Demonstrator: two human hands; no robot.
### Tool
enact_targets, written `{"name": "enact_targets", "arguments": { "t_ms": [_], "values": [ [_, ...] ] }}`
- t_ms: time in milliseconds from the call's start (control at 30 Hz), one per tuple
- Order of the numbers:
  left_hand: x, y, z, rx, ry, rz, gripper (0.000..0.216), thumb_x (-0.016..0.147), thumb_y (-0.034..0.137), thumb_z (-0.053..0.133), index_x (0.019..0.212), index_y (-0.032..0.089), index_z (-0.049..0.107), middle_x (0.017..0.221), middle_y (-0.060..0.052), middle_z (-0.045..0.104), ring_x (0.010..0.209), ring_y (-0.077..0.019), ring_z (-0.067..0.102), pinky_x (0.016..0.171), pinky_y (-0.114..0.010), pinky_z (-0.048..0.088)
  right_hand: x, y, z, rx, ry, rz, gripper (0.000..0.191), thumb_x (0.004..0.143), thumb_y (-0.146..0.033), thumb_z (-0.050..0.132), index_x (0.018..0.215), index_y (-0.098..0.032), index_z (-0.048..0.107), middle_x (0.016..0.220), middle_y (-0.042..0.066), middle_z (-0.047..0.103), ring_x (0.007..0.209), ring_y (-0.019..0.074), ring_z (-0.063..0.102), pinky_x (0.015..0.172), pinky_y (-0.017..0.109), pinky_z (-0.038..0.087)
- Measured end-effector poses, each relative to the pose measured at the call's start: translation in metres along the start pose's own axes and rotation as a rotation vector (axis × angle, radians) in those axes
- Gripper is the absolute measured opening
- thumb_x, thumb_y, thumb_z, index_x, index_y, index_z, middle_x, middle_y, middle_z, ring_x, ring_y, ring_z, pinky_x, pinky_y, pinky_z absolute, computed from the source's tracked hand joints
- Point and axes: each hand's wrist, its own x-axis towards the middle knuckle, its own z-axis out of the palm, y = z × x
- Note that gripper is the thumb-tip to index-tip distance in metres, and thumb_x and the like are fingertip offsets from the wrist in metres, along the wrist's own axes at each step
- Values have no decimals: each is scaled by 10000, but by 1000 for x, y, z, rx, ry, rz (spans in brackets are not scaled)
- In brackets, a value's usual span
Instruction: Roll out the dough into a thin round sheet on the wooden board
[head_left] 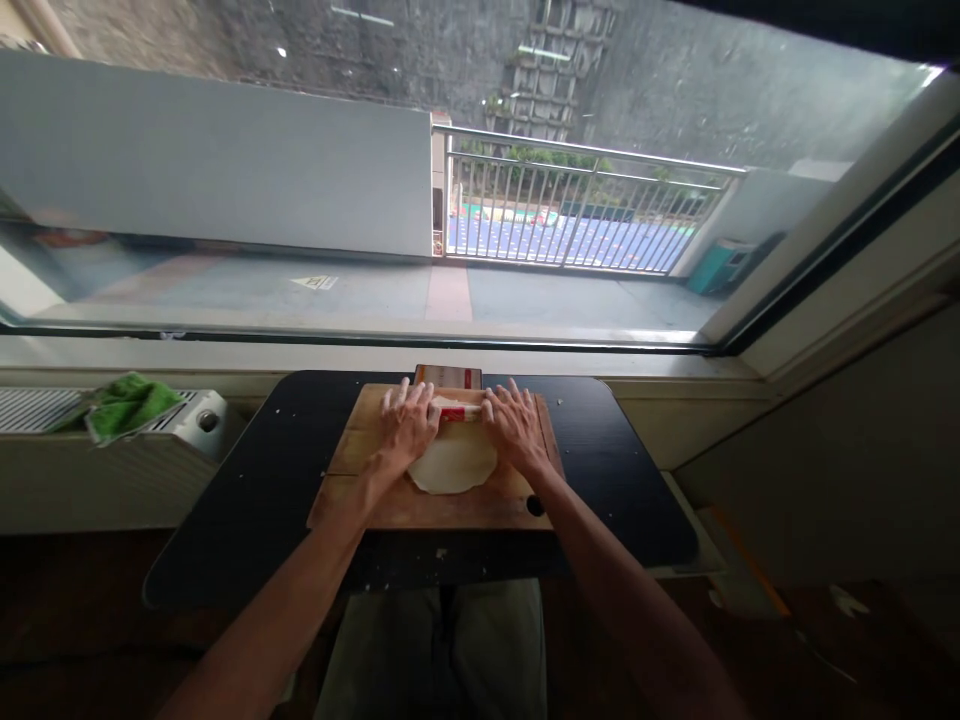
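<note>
A round, flat sheet of pale dough point(454, 462) lies on a wooden cutting board point(356, 500). Across its far edge runs a short, pale rolling pin point(456, 412) with a red band in the middle. My left hand point(409, 420) is on the pin's left end and my right hand point(516, 422) on its right end, both thumbs against it. White powder, apparently flour, coats the fingertips, which reach forward beyond the pin. The palms hide the pin's ends.
The board sits on a black table point(255, 490) dotted with white crumbs. Behind it is a flat box or booklet point(450, 376), near the windowsill point(345, 356). To the left a green cloth point(139, 405) lies on a white radiator point(112, 480). The board has a dark hole point(535, 506) at its near right.
</note>
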Motion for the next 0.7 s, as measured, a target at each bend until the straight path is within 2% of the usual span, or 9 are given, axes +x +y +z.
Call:
{"name": "enact_targets", "arguments": {
  "t_ms": [100, 167, 300, 433, 567, 700],
  "values": [
    [-35, 2, -10, -4, -3, 43, 582, 1152, 355, 324, 1476, 161, 767, 1545, -170, 751, 1488, -340, 673, 1289, -534, 471, -42, -1, -2, 32, 27, -59, 515, 1194, -307, 365, 1583, -231, 694, 1713, 81, 634, 1714, 286, 407, 1446, 569, 184],
    [-59, 3, -17, -3, -7, 57, 577, 1156, 354, 329, 1457, 162, 781, 1535, -172, 756, 1464, -334, 693, 1281, -521, 488, -71, -3, -1, 46, 60, -70, 523, 1194, -311, 381, 1631, -215, 651, 1713, 94, 632, 1697, 291, 436, 1452, 567, 183],
    [-105, 7, -26, -20, 24, 89, 560, 1154, 346, 371, 1577, 196, 706, 1652, -129, 671, 1601, -320, 581, 1385, -550, 389, -120, -11, 1, 60, 124, -73, 546, 1204, -321, 359, 1661, -179, 621, 1660, 130, 671, 1640, 299, 513, 1454, 544, 207],
    [-140, 6, -26, -85, 77, 121, 567, 1172, 344, 351, 1616, 205, 675, 1709, -76, 615, 1652, -293, 522, 1435, -537, 331, -142, -15, 5, 78, 141, -101, 535, 1219, -339, 346, 1633, -197, 654, 1590, 122, 726, 1620, 284, 542, 1458, 528, 218],
    [-141, 0, -22, -134, 144, 145, 553, 1184, 356, 354, 1555, 172, 720, 1652, -94, 672, 1607, -296, 579, 1422, -551, 361, -131, -12, 8, 96, 130, -168, 560, 1227, -339, 329, 1653, -139, 633, 1665, 138, 671, 1677, 288, 477, 1445, 521, 264],
    [-106, -4, -18, -119, 131, 149, 550, 1189, 365, 352, 1530, 158, 730, 1598, -124, 715, 1558, -307, 631, 1386, -560, 408, -96, -2, 9, 39, 124, -205, 602, 1227, -360, 341, 1666, -35, 593, 1789, 215, 499, 1746, 326, 350, 1446, 543, 246]
  ]
}}
